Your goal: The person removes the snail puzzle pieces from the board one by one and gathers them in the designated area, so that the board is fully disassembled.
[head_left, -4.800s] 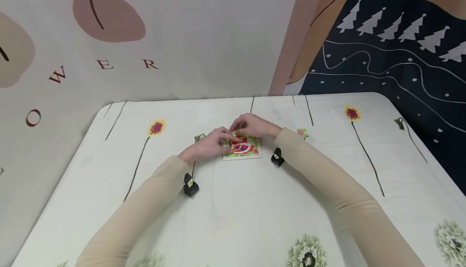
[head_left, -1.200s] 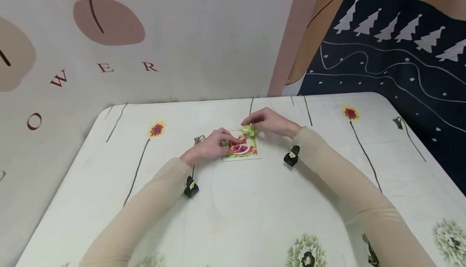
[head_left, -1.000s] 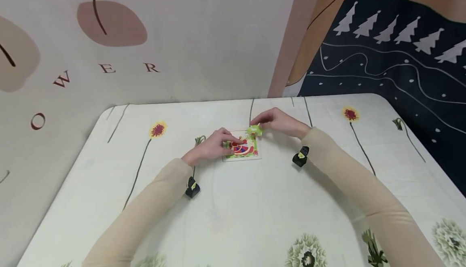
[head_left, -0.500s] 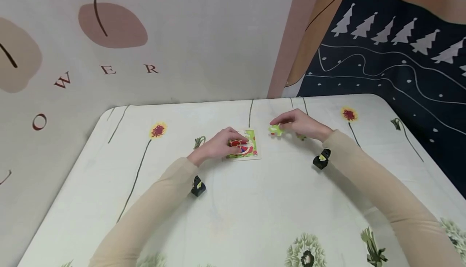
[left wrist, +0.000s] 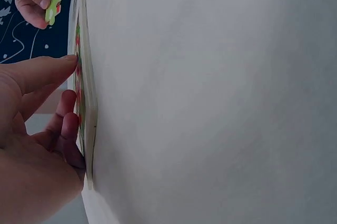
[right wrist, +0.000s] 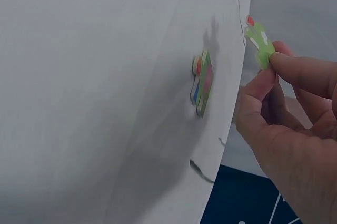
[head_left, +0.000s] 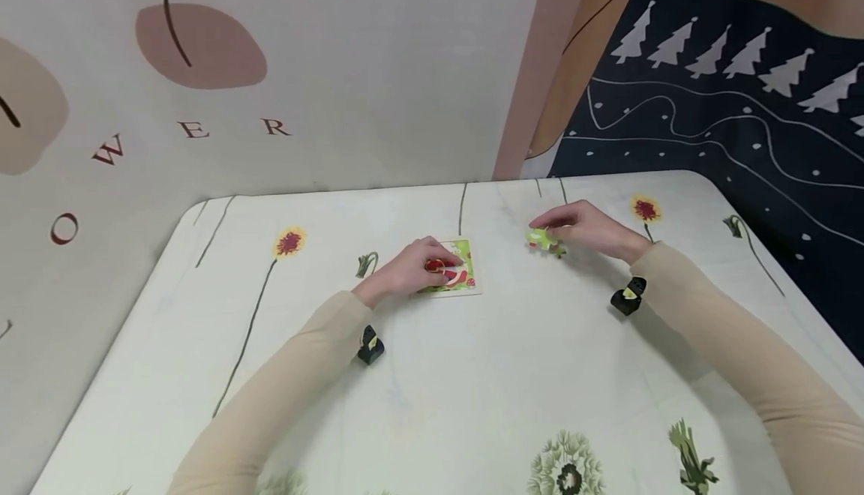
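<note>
The right grip (head_left: 594, 230) pinches a small green piece (right wrist: 259, 42) between thumb and forefinger, the piece at the very tips and raised clear of the bench (head_left: 432, 390). A red end of the piece pokes out away from the thumb. Under it on the bench, apart from the fingers, lies a little pile of pieces (right wrist: 204, 84) showing green, pink, blue and orange. Well to the left, the left grip (head_left: 405, 268) sits over the board (head_left: 467, 256), its thumb and forefinger parted and its fingers loosely bent, with tips on the printed face; red patches show between them. The board lies flat on the bench. Beige sleeves (head_left: 736, 367) cover both arms, each with a black device (head_left: 628, 297) at the wrist. Flowers are printed across the white bench cover, and behind stands a pale wall (head_left: 378, 105).
</note>
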Motion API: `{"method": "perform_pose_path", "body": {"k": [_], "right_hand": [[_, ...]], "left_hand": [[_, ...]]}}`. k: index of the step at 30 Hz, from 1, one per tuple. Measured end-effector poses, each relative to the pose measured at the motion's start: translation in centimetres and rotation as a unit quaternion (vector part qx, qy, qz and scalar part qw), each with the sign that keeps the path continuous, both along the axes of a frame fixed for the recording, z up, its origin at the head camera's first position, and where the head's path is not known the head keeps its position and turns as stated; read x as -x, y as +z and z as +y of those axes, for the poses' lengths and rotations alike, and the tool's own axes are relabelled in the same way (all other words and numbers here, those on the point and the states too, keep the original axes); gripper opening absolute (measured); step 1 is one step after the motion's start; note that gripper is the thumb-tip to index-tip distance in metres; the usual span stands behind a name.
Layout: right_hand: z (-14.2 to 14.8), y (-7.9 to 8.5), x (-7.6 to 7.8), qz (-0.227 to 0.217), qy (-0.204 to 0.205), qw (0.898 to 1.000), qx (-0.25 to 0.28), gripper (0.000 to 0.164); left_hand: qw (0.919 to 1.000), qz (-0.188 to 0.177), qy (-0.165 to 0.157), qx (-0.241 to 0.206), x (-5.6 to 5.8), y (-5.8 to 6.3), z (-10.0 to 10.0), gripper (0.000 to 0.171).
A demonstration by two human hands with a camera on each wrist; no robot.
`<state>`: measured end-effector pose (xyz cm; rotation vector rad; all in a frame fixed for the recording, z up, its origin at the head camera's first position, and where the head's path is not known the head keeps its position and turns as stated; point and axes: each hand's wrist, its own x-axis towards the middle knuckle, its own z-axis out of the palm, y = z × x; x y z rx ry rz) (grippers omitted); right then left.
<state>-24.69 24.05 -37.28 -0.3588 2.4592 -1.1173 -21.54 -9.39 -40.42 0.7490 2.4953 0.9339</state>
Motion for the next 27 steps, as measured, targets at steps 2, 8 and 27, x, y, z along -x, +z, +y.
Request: {"method": "perform_pose_path", "body": {"k": [2, 8, 27], "right_hand": [[0.3, 0.2, 0.0, 0.004, -0.006, 1.0, 0.003, 0.034], [1.5, 0.7, -0.3, 0.027, -0.025, 0.999, 0.0, 0.033], [4.7, 1.2, -0.9, 0.034, -0.062, 0.996, -0.049, 0.032]], "left_hand": [[1.0, -0.005, 0.002, -0.004, 0.1, -0.1, -0.1, 0.036], [0.9995, -0.028, 0.008, -0.013, 0.2, -0.1, -0.2, 0.036], [0.9983, -0.051, 0.0, -0.028, 0.2, -0.1, -0.4, 0.037]]}}
